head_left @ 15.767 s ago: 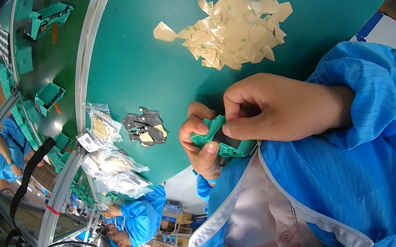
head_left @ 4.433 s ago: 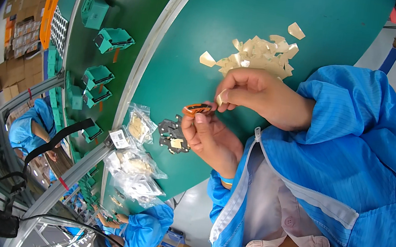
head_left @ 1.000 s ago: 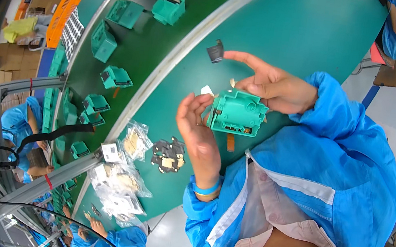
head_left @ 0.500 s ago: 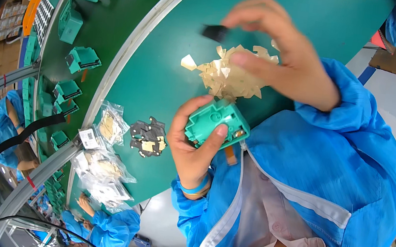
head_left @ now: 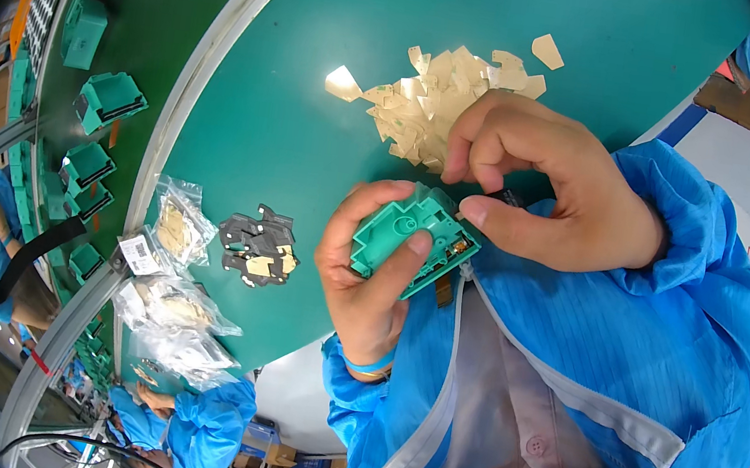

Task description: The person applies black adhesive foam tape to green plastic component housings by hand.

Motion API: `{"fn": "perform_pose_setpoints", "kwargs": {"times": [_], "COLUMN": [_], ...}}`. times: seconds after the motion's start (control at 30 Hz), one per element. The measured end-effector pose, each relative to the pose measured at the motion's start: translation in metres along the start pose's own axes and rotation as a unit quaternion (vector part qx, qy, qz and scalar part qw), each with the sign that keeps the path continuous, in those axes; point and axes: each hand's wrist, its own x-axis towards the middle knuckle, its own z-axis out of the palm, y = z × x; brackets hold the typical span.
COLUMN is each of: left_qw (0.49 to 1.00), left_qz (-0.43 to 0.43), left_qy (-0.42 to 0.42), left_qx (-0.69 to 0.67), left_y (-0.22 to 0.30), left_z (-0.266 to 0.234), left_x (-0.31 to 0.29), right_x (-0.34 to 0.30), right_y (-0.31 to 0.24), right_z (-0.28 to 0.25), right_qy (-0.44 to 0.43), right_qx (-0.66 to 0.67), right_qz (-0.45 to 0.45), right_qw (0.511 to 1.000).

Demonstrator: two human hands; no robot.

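Note:
My left hand (head_left: 358, 279) grips a green plastic housing (head_left: 380, 246), its thumb pressed inside the open, compartmented side. Small metal parts show along the housing's right edge, and a brown strip (head_left: 444, 290) hangs below it. Beside that edge, my right hand (head_left: 563, 191) is closed with thumb and fingers around a small black piece (head_left: 511, 197), mostly hidden by the fingers. Just beyond both hands lies a heap of cream-coloured paper-like pieces (head_left: 440, 101). Left of the housing is a small pile of flat black cut pieces (head_left: 259, 240), some with cream faces.
Clear plastic bags (head_left: 185, 308) of cream pieces lie at the table's left side. Past a pale metal rail (head_left: 214, 52), a dark green belt carries several green housings (head_left: 110, 100). Other people in blue (head_left: 202, 429) sit at the lower left and far left.
My right hand has come down from above the cream heap to the housing's right edge, bringing the black piece. My left hand keeps its hold on the housing. The view has shifted slightly.

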Motion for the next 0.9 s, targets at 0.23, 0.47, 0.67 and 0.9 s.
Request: {"fn": "perform_pose_setpoints", "kwargs": {"times": [0.23,0.47,0.67,0.9], "left_qw": [0.991,0.989,0.989,0.988], "left_qz": [0.063,0.066,0.066,0.05], "left_qy": [-0.002,-0.006,-0.003,-0.001], "left_qx": [0.119,0.132,0.132,0.146], "left_y": [-0.0072,-0.005,-0.0038,-0.0021], "left_z": [-0.0022,0.0027,0.0039,0.0048], "left_x": [0.0028,0.0065,0.0076,0.0085], "right_x": [0.0023,0.0052,0.0077,0.0082], "right_y": [0.0037,0.0063,0.0061,0.0042], "right_z": [0.0065,0.0027,0.0024,0.0004], "right_qy": [0.018,-0.01,-0.02,-0.031], "right_qx": [0.057,0.009,-0.006,-0.003], "right_qz": [0.063,0.039,0.034,0.055], "right_qw": [0.996,0.999,0.999,0.998]}}
